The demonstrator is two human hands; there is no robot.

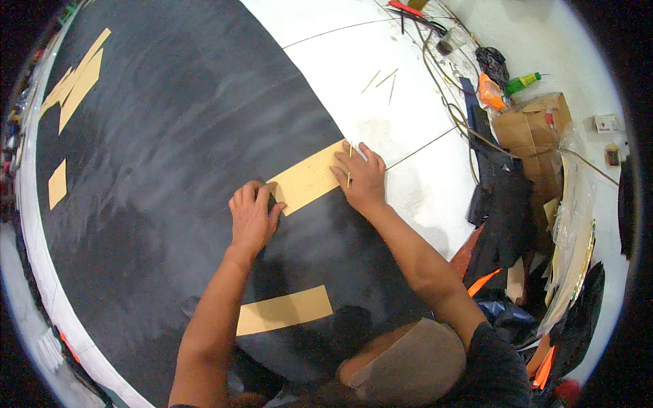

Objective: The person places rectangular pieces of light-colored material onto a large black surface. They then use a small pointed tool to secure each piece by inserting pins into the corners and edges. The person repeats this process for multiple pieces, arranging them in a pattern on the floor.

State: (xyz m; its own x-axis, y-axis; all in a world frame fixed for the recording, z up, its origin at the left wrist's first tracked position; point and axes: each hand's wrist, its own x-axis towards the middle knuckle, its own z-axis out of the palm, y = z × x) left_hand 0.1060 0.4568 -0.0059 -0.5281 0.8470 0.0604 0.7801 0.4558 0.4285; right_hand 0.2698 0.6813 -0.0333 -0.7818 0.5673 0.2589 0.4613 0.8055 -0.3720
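A tan rectangular card strip lies slantwise on a large black sheet, its right end at the sheet's edge. At the strip's left end, my left hand is closed, thumb and forefinger on its corner and the other fingers curled. My right hand rests at the other end, fingertips on the strip. A thin yellow stick runs across its fingers and seems held there; its kind is unclear. Nearer to me, a second tan strip lies on the sheet, its left end hidden by my left forearm.
Several tan pieces lie at the far left of the sheet, with a smaller piece below. Three thin sticks lie on the white surface. On the right are cables, a brown carton, a green bottle and black scraps.
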